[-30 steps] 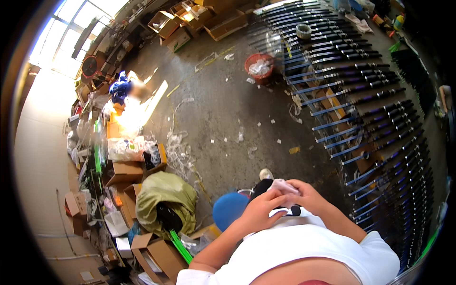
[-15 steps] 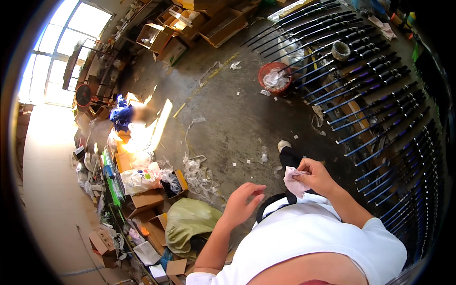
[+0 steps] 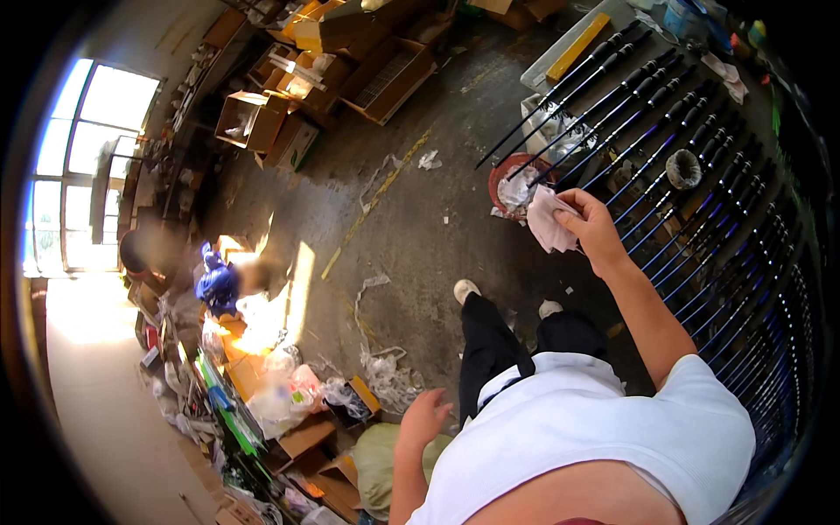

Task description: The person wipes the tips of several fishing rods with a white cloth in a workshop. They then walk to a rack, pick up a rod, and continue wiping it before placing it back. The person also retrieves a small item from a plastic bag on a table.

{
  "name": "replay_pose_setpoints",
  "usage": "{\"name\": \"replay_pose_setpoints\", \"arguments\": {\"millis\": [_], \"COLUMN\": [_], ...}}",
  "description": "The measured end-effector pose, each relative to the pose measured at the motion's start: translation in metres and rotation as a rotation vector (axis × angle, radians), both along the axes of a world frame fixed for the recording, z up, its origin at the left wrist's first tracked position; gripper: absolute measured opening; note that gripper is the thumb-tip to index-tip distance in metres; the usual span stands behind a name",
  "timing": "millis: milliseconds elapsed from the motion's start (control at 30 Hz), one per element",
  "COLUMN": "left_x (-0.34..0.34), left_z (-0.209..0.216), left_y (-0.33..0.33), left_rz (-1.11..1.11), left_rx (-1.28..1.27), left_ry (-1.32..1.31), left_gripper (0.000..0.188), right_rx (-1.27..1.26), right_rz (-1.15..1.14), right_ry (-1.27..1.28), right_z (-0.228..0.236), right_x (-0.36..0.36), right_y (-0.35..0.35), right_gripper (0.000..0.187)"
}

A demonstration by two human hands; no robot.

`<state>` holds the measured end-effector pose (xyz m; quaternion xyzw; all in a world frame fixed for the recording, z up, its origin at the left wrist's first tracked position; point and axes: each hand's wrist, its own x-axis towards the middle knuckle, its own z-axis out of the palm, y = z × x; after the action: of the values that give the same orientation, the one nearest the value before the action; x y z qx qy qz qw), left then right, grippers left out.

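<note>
A pale pink cloth (image 3: pixel 549 226) hangs from my right hand (image 3: pixel 595 229), pinched between thumb and fingers. That arm reaches out over the near ends of a long row of fishing rods (image 3: pixel 649 131). The rods have dark shafts, some of them blue, and black grips, and lie side by side on a rack. Just beyond the cloth stands a red bucket (image 3: pixel 495 185) holding crumpled whitish plastic. My left hand (image 3: pixel 424 418) hangs low at my left side, its fingers loosely bent and apart, with nothing in it. It is nearest to a pale green sack (image 3: pixel 376 464).
A round, grey-rimmed container (image 3: pixel 682 169) sits among the rods. Open cardboard boxes (image 3: pixel 385 83) are stacked at the far left. Plastic bags (image 3: pixel 289 402) and more cartons line the left side. A person in blue (image 3: pixel 219 280) is near the window. Plastic scraps (image 3: pixel 385 376) litter the floor.
My right hand has carried the cloth forward, away from my body toward the bucket and rods. My left hand has dropped lower. The view has shifted, and both of my feet now show.
</note>
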<state>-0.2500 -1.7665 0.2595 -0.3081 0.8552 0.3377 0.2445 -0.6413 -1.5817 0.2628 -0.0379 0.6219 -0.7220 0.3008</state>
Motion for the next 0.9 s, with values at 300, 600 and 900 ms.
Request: {"name": "replay_pose_setpoints", "arguments": {"millis": [300, 600, 900], "left_x": [-0.059, -0.178, -0.258], "left_z": [-0.031, -0.016, -0.035], "left_y": [-0.240, -0.396, -0.375], "left_rz": [-0.176, -0.346, -0.417], "left_rx": [-0.104, -0.310, -0.084], "left_ry": [-0.019, 0.063, -0.104], "left_gripper": [0.037, 0.034, 0.036], "right_rx": [0.090, 0.181, 0.224], "right_rz": [-0.269, -0.479, -0.780], "right_ry": [-0.016, -0.003, 0.139], "right_z": [-0.039, -0.064, -0.069], "right_x": [-0.069, -0.185, -0.389], "right_y": [-0.101, -0.120, -0.075], "right_gripper": [0.027, 0.028, 0.027]}}
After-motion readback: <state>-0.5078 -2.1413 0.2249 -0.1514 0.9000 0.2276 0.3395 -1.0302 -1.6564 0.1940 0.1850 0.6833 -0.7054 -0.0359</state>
